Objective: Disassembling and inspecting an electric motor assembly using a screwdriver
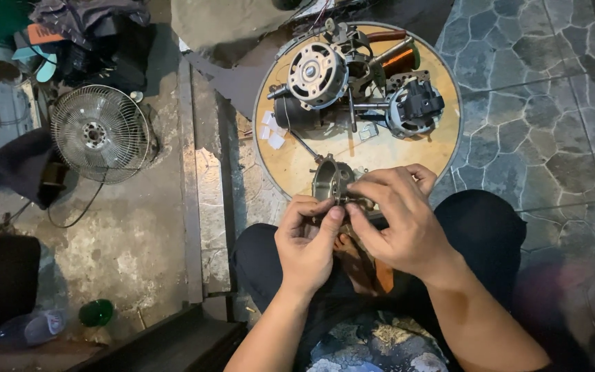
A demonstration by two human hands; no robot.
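we see left hand [306, 241] + right hand [397, 219] pinching motor housing [332, 180] over lap, steadying it | round wooden table [442, 148] just beyond, spare motor parts [318, 74] on it

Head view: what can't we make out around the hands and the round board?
- Metal motor housing: lower part hidden by the left hand and right hand.
- What the fingertips pinch: too small to tell.
- Round wooden board: near edge covered by both hands.
- Motor parts on the board: overlapping, joins unclear.
- Blue-capped bottle: dark and blurred.
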